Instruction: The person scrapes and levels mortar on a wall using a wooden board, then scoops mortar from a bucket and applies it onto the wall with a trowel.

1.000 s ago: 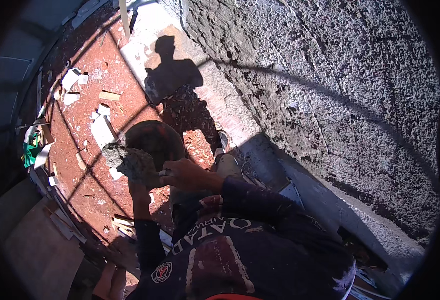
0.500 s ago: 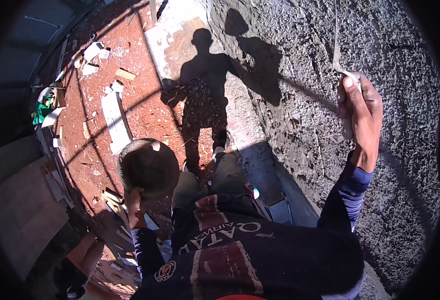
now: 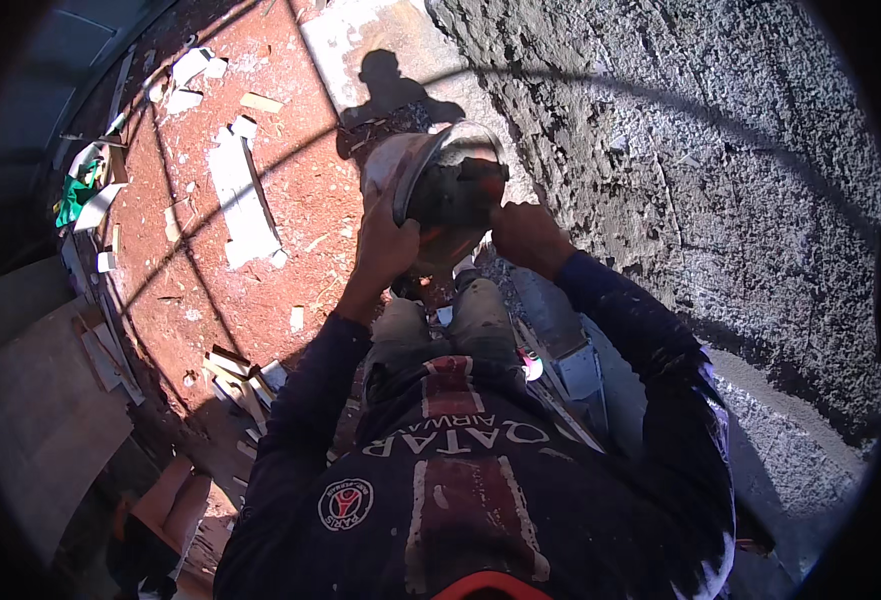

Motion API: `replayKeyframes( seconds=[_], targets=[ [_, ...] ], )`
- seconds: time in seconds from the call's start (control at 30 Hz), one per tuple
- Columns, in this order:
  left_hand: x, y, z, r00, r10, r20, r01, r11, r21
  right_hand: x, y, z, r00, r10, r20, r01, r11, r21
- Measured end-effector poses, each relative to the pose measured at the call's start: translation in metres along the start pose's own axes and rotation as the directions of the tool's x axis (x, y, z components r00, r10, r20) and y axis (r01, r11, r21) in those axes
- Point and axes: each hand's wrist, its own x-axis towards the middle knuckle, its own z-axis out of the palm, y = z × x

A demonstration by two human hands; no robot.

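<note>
A mortar-stained bucket (image 3: 392,165) is held up in front of my legs, tilted so that its round mouth shows. Its inside is partly in dark shadow, and what lies in it is hard to make out. My left hand (image 3: 388,245) is closed on the near left edge of the bucket. On the opposite side, my right hand (image 3: 528,237) is closed in a fist at the rim. No trowel can be made out in either hand.
Rough grey plastered wall (image 3: 740,180) rises on the right. Reddish ground (image 3: 200,170) at left carries white board scraps (image 3: 240,195) and wood offcuts (image 3: 235,385). A pale slab strip (image 3: 345,40) runs along the wall's foot. Grey boards (image 3: 580,380) lie right of my legs.
The bucket has moved right and away from me, from my left side to the middle. My right hand has come down from the wall to the bucket; the trowel it held no longer shows.
</note>
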Motion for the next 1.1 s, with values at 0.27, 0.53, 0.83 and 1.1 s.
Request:
replayKeyframes(
  seconds=[0.27,0.53,0.83,1.1],
  targets=[
    [-0.028,-0.135,0.003,0.983,-0.167,-0.072,0.153,0.972,-0.176,-0.045,-0.102,0.064,0.98,0.018,-0.201,0.107,0.797,0.595],
    [-0.057,-0.101,-0.01,0.891,-0.451,0.06,0.413,0.746,-0.523,-0.043,-0.077,0.085,0.999,0.028,0.033,-0.041,0.876,0.481],
    [-0.107,-0.195,-0.005,0.788,-0.564,-0.247,0.501,0.821,-0.274,-0.004,-0.092,0.021,0.989,-0.149,0.004,0.096,0.658,0.747],
    [-0.235,-0.242,-0.037,0.854,-0.222,-0.47,0.265,0.964,0.027,0.041,0.156,0.022,0.966,-0.08,0.245,-0.227,0.185,0.956]
  ],
)
